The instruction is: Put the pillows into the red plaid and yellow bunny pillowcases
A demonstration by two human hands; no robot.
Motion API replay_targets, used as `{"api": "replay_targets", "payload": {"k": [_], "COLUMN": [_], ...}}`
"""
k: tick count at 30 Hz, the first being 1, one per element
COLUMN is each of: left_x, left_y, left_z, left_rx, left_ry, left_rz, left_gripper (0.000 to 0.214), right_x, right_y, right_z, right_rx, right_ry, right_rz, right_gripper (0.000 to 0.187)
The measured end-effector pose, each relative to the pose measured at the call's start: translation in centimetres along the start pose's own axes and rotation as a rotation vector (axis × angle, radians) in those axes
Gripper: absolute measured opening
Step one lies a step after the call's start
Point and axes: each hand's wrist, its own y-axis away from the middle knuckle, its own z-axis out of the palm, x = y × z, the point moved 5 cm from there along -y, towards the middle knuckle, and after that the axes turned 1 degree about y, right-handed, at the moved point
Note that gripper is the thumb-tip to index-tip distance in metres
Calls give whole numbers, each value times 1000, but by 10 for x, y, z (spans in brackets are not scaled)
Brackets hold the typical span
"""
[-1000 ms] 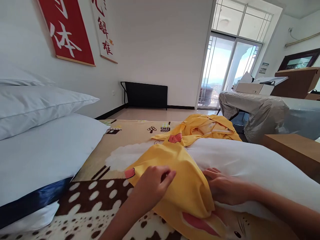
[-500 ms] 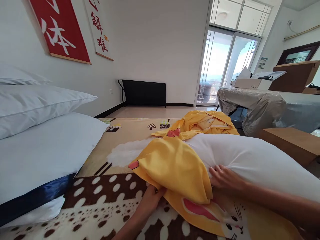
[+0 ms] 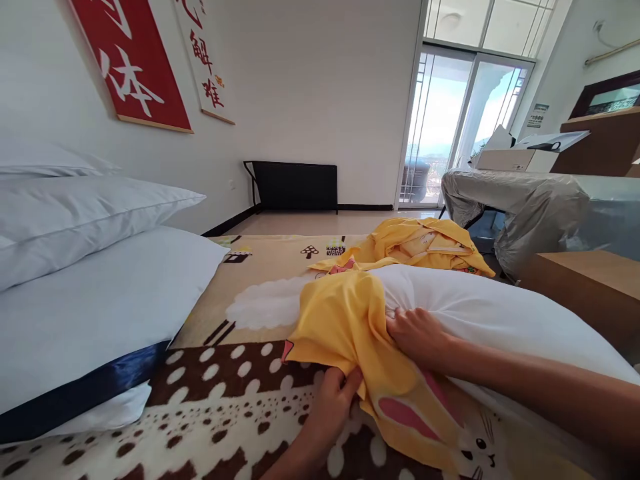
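1. Near the centre, our left hand (image 3: 335,397) pinches the edge of the yellow cover (image 3: 330,317).
2. Just right, our right hand (image 3: 417,337) clutches the white pillow (image 3: 500,297), fingertips hidden.
3. Farther right, the white pillow's top lies bare; we judge the work early: cloth gathered, covering left.

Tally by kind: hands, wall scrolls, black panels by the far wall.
Hands: 2 (left hand holding yellow cloth, right hand against white cushion)
Wall scrolls: 2 (red scroll, white scroll)
Black panels: 1
Total: 5
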Motion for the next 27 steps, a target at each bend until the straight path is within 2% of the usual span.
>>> {"api": "replay_targets", "payload": {"k": [2, 6, 8, 10, 13, 16, 19, 21, 23, 27], "left_x": [-4, 9, 17, 22, 23, 29, 46, 58, 63, 47], "left_y": [-4, -18, -24, -30, -43, -59, -67, -63, -55, -30], "left_z": [-17, -63, -68, -55, -19, 12, 38, 51, 63, 83], "left_rx": [-24, 194, 224, 133, -27, -15, 16, 14, -38, -228], "left_ry": [51, 176, 298, 356, 300, 213, 167, 113, 45, 31], "left_rz": [-7, 66, 117, 128, 110, 150, 210, 262, 311, 305], "left_gripper": [50, 49, 55, 64, 64, 49, 44, 40, 38, 37], "right_x": [24, 66, 77, 84, 90, 86, 77, 72, 73, 91], "right_y": [-2, -6, -6, -4, 1, 6, 6, 3, -1, -9], "right_z": [-8, -25, -32, -36, -40, -40, -32, -27, -25, -28], "right_rx": [-1, 20, 46, 61, 64, 72, 67, 70, 86, 108], "right_ry": [-33, -85, -89, -84, -77, -64, -51, -50, -54, -61], "right_rz": [81, 192, 225, 265, 313, 340, 362, 371, 392, 456], "right_gripper": [23, 26, 31, 35, 36, 34, 32, 32, 34, 46]}}
